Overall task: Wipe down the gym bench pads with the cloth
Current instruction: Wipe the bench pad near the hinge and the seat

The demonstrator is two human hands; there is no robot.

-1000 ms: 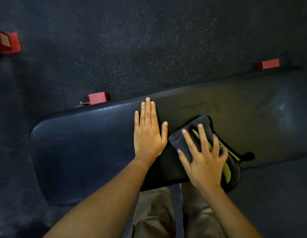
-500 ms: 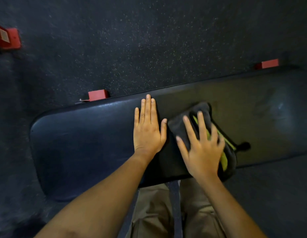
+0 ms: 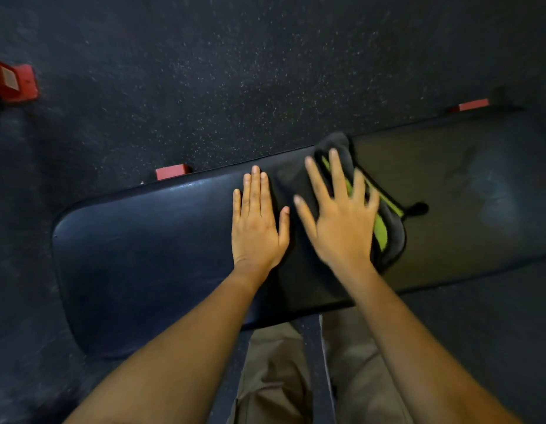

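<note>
Our left hand point(image 3: 259, 228) lies flat on the pad point(image 3: 137, 258), fingers straight and together, holding nothing. Just beside it, our right hand point(image 3: 342, 228) presses the cloth point(image 3: 392, 240) down with spread, straight fingers. The dark, green-striped cloth reaches the pad's far edge beyond our fingertips. Past the pad lies speckled floor point(image 3: 235, 71) with red blocks point(image 3: 171, 172).

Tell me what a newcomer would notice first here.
Two bare hands lie on the long dark bench pad: the left hand flat at its middle, the right hand beside it, fingers spread, pressing a dark cloth with a bright green stripe near the pad's far edge. Behind it, red blocks stand out on the speckled floor.
</note>
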